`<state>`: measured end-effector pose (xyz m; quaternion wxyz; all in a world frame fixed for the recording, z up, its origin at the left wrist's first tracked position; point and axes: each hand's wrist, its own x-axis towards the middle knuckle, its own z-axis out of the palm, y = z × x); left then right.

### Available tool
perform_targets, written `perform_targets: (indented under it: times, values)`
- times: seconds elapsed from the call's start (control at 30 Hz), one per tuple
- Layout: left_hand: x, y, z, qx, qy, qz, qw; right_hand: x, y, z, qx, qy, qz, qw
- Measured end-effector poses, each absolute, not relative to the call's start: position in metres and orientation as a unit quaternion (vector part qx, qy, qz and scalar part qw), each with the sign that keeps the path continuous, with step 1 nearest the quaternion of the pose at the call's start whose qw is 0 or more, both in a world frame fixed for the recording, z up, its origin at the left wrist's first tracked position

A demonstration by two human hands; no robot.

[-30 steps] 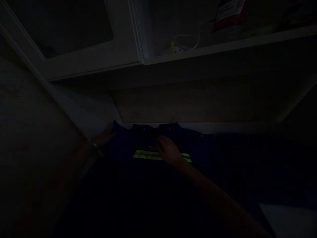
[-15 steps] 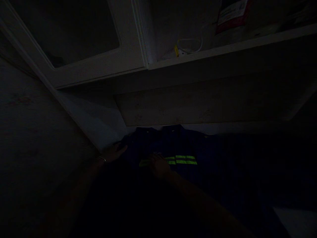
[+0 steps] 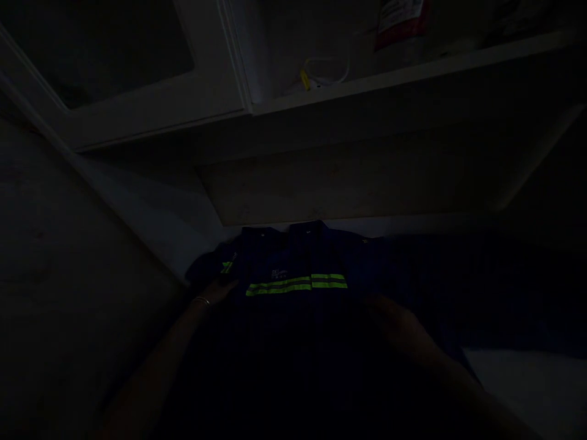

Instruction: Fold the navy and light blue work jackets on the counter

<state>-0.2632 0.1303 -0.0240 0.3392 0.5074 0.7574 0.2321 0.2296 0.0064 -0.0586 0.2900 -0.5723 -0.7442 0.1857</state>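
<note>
The scene is very dark. A dark blue work shirt (image 3: 298,256) with a bright yellow-green reflective stripe (image 3: 296,285) lies flat in front of me, collar toward the wall. My left hand (image 3: 219,291), with a bracelet on its wrist, rests at the shirt's left edge by the sleeve; its fingers are hard to make out. My right hand (image 3: 389,315) lies on the shirt below and to the right of the stripe, and darkness hides its fingers.
A pale wall panel (image 3: 348,183) rises just behind the shirt. Above it runs a white shelf (image 3: 413,73) with a yellow-tipped cord (image 3: 321,76) and a red-and-white packet (image 3: 398,21). A white surface (image 3: 527,379) shows at the lower right.
My right hand has slid off the stripe, down and to the right, uncovering the whole stripe and a small logo. My left hand has moved slightly along the shirt's left edge.
</note>
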Motion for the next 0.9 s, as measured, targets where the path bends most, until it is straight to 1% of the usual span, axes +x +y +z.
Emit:
perform_targets:
  times: [0.07, 0.17, 0.27, 0.43, 0.67, 0.73, 0.87, 0.9]
  values:
    - [-0.266, 0.122, -0.021, 0.485, 0.757, 0.221, 0.378, 0.267, 0.006, -0.070, -0.639, -0.687, 0.159, 0.307]
    - [-0.270, 0.104, -0.019, 0.434, 0.773, 0.193, 0.421, 0.306, -0.001, -0.091, -0.700, -0.626, 0.165, 0.303]
    - [-0.270, 0.098, -0.017, 0.393, 0.801, 0.196, 0.407, 0.315, -0.006, -0.104, -0.702, -0.632, 0.148, 0.293]
    - [-0.258, 0.115, -0.016, 0.441, 0.808, 0.232, 0.314, 0.306, -0.006, -0.106, -0.677, -0.674, 0.083, 0.285]
    - [-0.218, 0.135, 0.004, 0.581, 0.768, 0.218, 0.160, 0.311, -0.006, -0.107, -0.663, -0.681, 0.090, 0.299]
    - [-0.199, 0.137, 0.012, 0.641, 0.733, 0.197, 0.117, 0.311, -0.006, -0.106, -0.658, -0.681, 0.094, 0.307]
    - [-0.152, 0.133, 0.023, 0.777, 0.621, 0.088, -0.054, 0.311, -0.004, -0.104, -0.655, -0.677, 0.114, 0.316]
    - [-0.140, 0.131, 0.023, 0.791, 0.603, 0.066, -0.076, 0.311, -0.004, -0.104, -0.654, -0.676, 0.120, 0.317]
